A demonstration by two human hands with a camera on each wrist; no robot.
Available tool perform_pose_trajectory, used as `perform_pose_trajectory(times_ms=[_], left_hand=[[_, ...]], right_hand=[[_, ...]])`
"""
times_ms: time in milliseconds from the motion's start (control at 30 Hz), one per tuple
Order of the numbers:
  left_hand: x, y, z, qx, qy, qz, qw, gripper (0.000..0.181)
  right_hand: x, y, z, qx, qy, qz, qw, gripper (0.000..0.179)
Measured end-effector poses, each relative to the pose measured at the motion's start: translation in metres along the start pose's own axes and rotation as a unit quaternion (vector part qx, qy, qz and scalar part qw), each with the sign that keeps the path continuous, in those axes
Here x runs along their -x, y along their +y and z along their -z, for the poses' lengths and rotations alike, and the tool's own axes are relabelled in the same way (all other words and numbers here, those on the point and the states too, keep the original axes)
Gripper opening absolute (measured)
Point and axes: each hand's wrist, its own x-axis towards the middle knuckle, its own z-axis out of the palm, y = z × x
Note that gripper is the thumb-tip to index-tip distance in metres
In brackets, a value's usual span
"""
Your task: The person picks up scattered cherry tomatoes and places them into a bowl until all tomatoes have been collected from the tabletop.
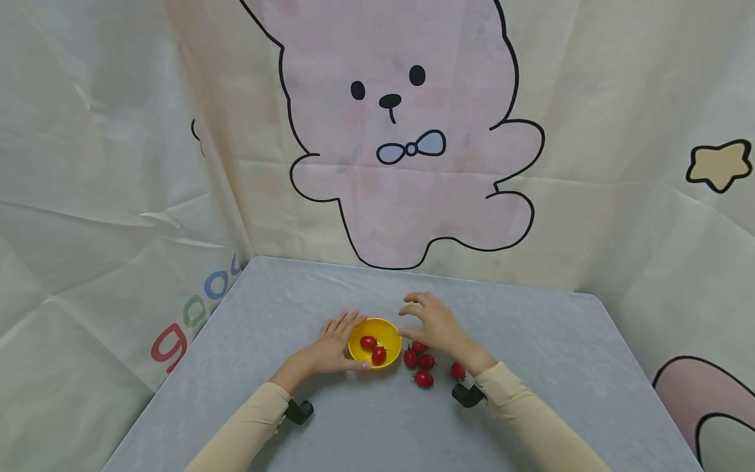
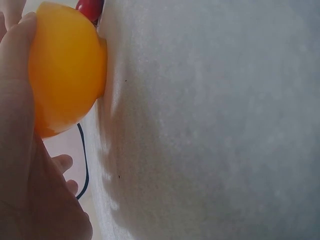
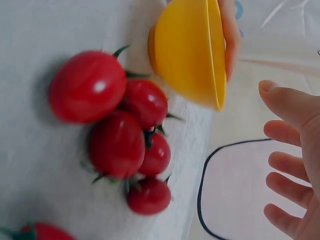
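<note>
A yellow bowl (image 1: 396, 341) stands on the table with a cherry tomato (image 1: 368, 343) and another cherry tomato (image 1: 379, 356) inside. My left hand (image 1: 330, 349) holds its left side, the thumb at the near rim and the index finger at the far rim. The left wrist view shows the thumb against the orange-looking outer wall of the bowl (image 2: 67, 65). Above and right of the bowl, my right hand (image 1: 438, 323) is raised with parted, slightly bent fingers and nothing in it. Beneath it lie several loose cherry tomatoes (image 3: 87, 86) with green stems, close together.
One cherry tomato (image 1: 457, 372) lies apart, near the right wrist. The table (image 1: 519, 334) has a grey cloth. Behind it hangs a cream curtain (image 1: 590, 196) printed with a pink bear. A black wrist mount (image 1: 299, 412) sits under the left cuff, another (image 1: 468, 395) under the right.
</note>
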Motion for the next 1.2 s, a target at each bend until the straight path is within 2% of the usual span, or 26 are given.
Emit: perform_pose_trajectory(times_ms=[133, 300, 467, 800, 1200], left_hand=[[0.0, 0.001, 0.0, -0.002, 0.001, -0.001, 1.0, 0.11], [0.001, 0.002, 0.001, 0.0, -0.001, 0.001, 1.0, 0.11], [0.002, 0.001, 0.0, 0.005, 0.001, 0.004, 1.0, 0.109], [0.001, 0.001, 0.0, 0.009, 0.001, 0.004, 1.0, 0.11], [0.001, 0.002, 0.0, 0.012, -0.001, 0.009, 0.9999, 0.109]], right_hand=[[0.01, 0.01, 0.01, 0.002, 0.005, -0.011, 0.9999, 0.034], [0.024, 0.026, 0.026, 0.003, 0.03, -0.027, 0.9992, 0.036], [0.04, 0.043, 0.033, 0.015, 0.041, -0.042, 0.9982, 0.035], [0.07, 0.061, 0.032, 0.015, 0.033, -0.053, 0.998, 0.034], [0.093, 0.074, 0.019, 0.012, -0.018, -0.078, 0.9968, 0.04]])
